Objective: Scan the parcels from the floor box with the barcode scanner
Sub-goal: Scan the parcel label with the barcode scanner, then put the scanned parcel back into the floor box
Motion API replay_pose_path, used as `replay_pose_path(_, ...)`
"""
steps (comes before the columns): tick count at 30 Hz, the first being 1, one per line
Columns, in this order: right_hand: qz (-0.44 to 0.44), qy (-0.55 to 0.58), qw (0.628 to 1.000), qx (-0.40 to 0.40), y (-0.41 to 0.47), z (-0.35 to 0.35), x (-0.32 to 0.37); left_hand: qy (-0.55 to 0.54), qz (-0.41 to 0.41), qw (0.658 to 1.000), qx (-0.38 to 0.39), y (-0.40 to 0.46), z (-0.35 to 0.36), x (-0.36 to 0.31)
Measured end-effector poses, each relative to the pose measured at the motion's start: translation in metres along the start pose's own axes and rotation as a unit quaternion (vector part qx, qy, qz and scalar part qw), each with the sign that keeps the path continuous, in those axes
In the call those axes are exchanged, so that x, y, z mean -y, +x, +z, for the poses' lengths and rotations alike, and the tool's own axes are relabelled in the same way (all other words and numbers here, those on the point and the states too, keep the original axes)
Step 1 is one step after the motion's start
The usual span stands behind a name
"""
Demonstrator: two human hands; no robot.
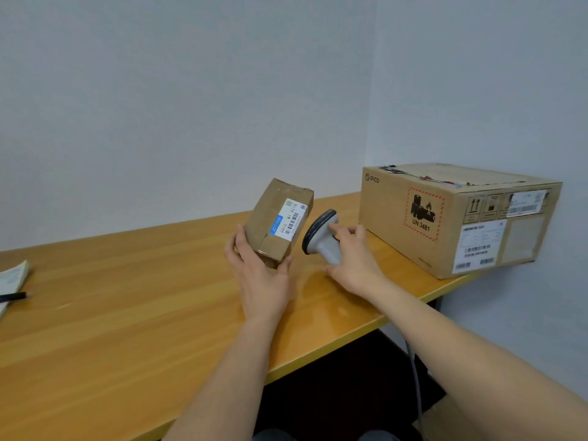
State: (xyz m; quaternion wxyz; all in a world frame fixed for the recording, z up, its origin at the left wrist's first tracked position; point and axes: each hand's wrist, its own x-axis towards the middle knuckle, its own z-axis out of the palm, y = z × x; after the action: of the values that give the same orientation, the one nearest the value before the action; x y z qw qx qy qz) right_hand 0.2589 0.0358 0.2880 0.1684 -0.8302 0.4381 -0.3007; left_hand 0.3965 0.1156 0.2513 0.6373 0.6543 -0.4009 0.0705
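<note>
Facing scanner [321,237], hand-held parcel [278,222]

Brown cardboard parcel [277,224] with white label [291,218], blue stripe, black barcode. Grey scanner [321,238] with black rim, grey cable [416,386]. Big tan box [458,218] with red-dashed black hazard mark and white labels, on an orange-yellow wood-grain table [127,313]; walls [191,90] pale grey-blue.

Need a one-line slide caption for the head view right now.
Left hand tilts a small parcel while right hand aims the scanner at its label, above the table.
</note>
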Motion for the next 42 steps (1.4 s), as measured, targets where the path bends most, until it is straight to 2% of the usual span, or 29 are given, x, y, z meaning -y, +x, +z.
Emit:
replay_pose_path(9,0.024,-0.041,0.999,-0.007,0.013,0.014,-0.006,0.002,-0.004,1.0,0.006,0.002,0.001,0.002)
replay_pose_path(19,0.03,-0.02,0.997,0.074,0.002,-0.008,-0.002,0.011,0.011,1.0,0.012,-0.002,-0.003,-0.002)
replay_pose_path(29,-0.032,0.15,0.988,0.015,-0.032,-0.076,0.001,0.02,0.086,0.996,0.032,-0.014,-0.007,-0.022)
replay_pose_path(36,-0.086,0.196,0.977,0.018,-0.064,-0.117,-0.008,-0.04,0.158,0.986,0.039,-0.029,0.006,-0.046)
replay_pose_path(42,-0.103,0.258,0.96,-0.014,-0.082,-0.147,-0.024,-0.11,0.213,0.969,0.053,-0.045,0.031,-0.089)
